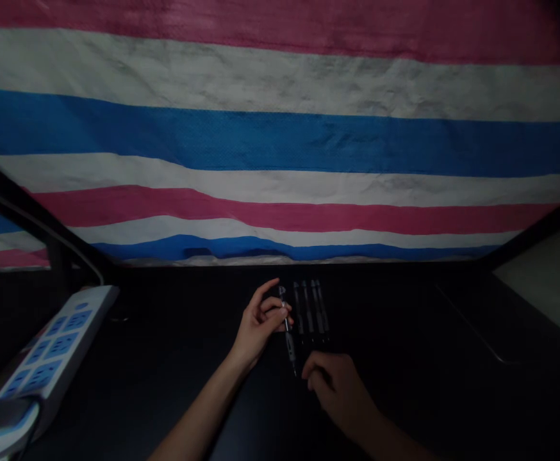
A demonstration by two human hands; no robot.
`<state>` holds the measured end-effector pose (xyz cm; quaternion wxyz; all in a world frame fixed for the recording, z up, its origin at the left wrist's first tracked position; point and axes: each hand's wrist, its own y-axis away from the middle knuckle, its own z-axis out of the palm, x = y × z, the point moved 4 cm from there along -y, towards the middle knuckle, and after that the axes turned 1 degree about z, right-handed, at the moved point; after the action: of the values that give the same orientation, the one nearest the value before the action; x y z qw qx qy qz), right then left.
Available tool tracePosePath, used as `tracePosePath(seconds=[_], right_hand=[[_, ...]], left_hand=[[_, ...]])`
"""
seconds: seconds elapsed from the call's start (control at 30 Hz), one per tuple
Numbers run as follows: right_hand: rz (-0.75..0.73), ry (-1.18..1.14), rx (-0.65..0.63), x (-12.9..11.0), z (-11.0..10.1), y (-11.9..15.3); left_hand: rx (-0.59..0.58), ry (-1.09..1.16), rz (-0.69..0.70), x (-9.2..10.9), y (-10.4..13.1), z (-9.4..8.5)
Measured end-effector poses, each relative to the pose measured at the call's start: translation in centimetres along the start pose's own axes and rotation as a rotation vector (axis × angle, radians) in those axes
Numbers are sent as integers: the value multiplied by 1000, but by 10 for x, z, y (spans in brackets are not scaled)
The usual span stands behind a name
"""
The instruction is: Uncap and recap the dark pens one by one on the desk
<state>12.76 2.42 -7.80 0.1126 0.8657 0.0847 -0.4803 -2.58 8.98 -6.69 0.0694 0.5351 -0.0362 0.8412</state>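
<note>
My left hand (264, 320) pinches a pen (289, 346) between thumb and fingers, with the index finger stretched out above. This pen is dark with a clear barrel and slants, its tip pointing down toward me. Close to that tip is my right hand (332, 384), its fingers curled and thumb drawn in; whatever it may hold is hidden. Just right of the held pen, three similar pens (310, 310) lie side by side on the black tabletop (164, 384), pointing the same way.
A white power strip (63, 346) with blue socket faces sits at the left, with a dark plug (4, 415) at its near end. Behind the table hangs a red, white and blue striped sheet (280, 141). A dark flat thing with a rounded edge (496, 352) lies at right.
</note>
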Motion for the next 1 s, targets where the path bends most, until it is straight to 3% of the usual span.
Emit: tracePosePath(seconds=[1.0], right_hand=[[-6, 9, -4, -4, -3, -1]], left_hand=[[25, -49, 26, 0, -1, -2]])
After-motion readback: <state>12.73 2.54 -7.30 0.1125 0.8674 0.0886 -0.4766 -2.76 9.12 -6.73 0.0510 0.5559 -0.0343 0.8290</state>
